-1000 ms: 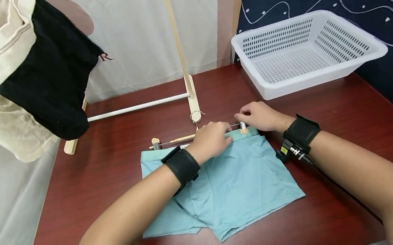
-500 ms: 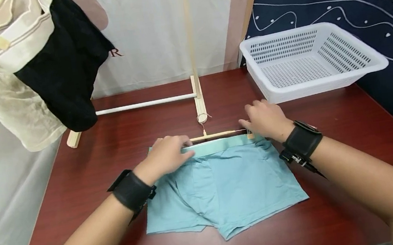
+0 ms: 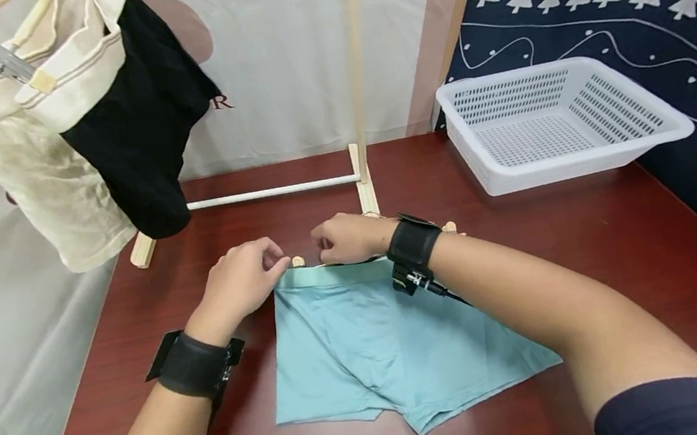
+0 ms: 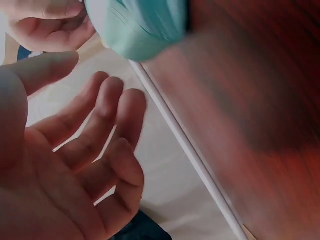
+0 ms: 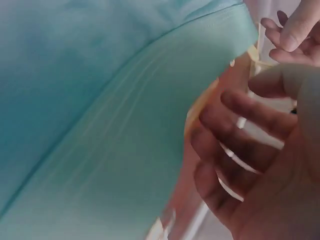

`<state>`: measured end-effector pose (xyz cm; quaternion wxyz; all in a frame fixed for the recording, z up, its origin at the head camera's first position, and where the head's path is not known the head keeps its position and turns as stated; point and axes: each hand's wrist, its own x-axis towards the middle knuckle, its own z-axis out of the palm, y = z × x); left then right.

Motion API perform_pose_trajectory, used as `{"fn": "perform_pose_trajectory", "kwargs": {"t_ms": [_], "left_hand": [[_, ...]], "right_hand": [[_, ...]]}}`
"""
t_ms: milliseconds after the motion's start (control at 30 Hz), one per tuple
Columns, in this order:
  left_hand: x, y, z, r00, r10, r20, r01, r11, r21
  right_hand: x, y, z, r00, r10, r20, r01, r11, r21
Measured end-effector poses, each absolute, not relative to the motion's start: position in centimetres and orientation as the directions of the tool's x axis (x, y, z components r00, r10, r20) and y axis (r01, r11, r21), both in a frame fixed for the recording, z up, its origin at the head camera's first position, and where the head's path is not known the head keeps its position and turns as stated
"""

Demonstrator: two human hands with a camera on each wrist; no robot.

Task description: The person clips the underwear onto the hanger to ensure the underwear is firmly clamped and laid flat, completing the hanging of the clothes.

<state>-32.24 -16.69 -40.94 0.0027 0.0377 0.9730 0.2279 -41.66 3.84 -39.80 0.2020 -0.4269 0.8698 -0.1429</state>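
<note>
Light blue boxer briefs (image 3: 364, 346) lie flat on the table, waistband toward the back. A wooden clip hanger lies along the waistband, mostly hidden; its left clip (image 3: 298, 261) and right clip (image 3: 450, 227) poke out behind the band. At the waistband's left corner is my left hand (image 3: 232, 282), fingertips close to the left clip; the left wrist view shows loosely bent fingers (image 4: 132, 112) holding nothing. My right hand (image 3: 347, 238) hovers just behind the waistband, left of its middle. Loosely curved and spread, its fingers (image 5: 235, 135) grip nothing in the right wrist view.
White perforated basket (image 3: 567, 140) at the back right. A rack with a white crossbar (image 3: 273, 192) and wooden foot (image 3: 366, 193) stands at the back. Black underwear (image 3: 144, 126) and cream underwear (image 3: 57, 181) hang from wooden hangers at upper left.
My left hand has moved left along the waistband to its left corner. My right hand has left the right clip and crossed leftward behind the waistband. The head view has shifted slightly.
</note>
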Motion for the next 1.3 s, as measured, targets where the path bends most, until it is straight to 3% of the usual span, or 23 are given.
{"fn": "perform_pose_trajectory", "kwargs": {"t_ms": [167,500,733,900,1033,1300], "left_hand": [[-32.6,-17.2,-41.5,-0.993,0.095,-0.076,0.057,0.917,0.395],[-33.6,-17.6,-41.6,-0.973,0.141,-0.182,0.080,0.949,0.306],[-34.1,-18.0,-42.1,-0.954,0.253,-0.162,0.150,0.868,0.473],[-34.3,-18.5,-42.4,-0.928,0.341,-0.151,0.189,0.778,0.599],[-34.3,-18.9,-42.6,-0.904,0.389,-0.177,0.197,0.747,0.635],[-34.5,-19.6,-43.4,-0.885,0.433,-0.172,0.208,0.697,0.687]], "right_hand": [[-42.1,2.9,-40.8,-0.509,-0.799,-0.319,-0.618,0.598,-0.510],[-43.1,2.6,-40.6,-0.500,-0.780,-0.376,-0.485,0.612,-0.624],[-43.7,2.1,-41.1,-0.538,-0.733,-0.417,-0.373,0.650,-0.662],[-44.1,1.8,-41.8,-0.507,-0.764,-0.399,-0.354,0.607,-0.712],[-44.2,1.5,-42.0,-0.501,-0.770,-0.396,-0.294,0.581,-0.759],[-44.3,1.1,-41.7,-0.559,-0.746,-0.361,-0.260,0.572,-0.778]]}}
